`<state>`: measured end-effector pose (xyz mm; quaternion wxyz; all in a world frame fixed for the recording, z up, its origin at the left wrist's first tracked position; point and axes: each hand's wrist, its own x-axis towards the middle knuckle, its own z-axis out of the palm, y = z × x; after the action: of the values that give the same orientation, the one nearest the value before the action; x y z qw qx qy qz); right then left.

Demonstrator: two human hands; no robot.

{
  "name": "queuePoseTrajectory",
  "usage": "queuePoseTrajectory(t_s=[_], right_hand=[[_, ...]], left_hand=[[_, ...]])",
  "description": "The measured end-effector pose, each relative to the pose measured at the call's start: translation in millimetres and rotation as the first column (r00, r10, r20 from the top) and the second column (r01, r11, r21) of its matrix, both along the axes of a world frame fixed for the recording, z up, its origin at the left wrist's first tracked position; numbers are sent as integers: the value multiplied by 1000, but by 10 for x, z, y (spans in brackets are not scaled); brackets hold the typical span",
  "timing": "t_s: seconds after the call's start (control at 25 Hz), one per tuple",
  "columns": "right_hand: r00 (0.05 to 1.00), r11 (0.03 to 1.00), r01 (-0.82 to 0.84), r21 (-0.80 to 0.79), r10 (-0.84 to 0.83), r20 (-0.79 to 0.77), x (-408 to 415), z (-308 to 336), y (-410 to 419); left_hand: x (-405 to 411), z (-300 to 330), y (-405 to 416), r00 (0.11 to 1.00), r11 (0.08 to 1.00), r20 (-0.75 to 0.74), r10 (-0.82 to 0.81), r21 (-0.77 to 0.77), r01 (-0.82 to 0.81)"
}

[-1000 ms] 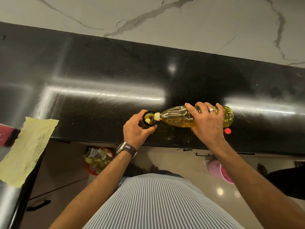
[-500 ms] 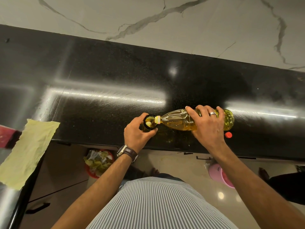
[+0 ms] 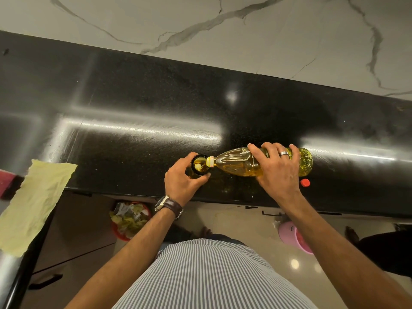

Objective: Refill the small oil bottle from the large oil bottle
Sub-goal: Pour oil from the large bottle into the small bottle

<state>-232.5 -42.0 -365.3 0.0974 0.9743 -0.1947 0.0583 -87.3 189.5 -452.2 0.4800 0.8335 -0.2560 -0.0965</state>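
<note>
Two bottles (image 3: 236, 162) (image 3: 199, 165) mouth to mouth, one per hand (image 3: 277, 172) (image 3: 181, 180).

Golden large oil bottle (image 3: 236, 163); black counter (image 3: 133, 97); red cap (image 3: 305, 182).

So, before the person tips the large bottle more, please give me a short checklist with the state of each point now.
1. Large oil bottle neck sits over the small oil bottle mouth: ok.
2. Left hand holds the small bottle steady: ok.
3. Right hand grips the large bottle body firmly: ok.
4. Oil level in the small bottle below the rim: cannot tell.
5. Red cap lies on the counter, near the right hand: ok.
6. No oil spilled on the counter: cannot tell, reflections hide it.
</note>
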Motion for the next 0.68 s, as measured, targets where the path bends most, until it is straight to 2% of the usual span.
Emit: queuePoseTrajectory(t_s=[0.68], right_hand=[[1000, 1000, -4, -10, 4, -12, 13, 31, 4]], left_hand=[[-6, 7, 4, 1000, 1000, -11, 8, -1, -8]])
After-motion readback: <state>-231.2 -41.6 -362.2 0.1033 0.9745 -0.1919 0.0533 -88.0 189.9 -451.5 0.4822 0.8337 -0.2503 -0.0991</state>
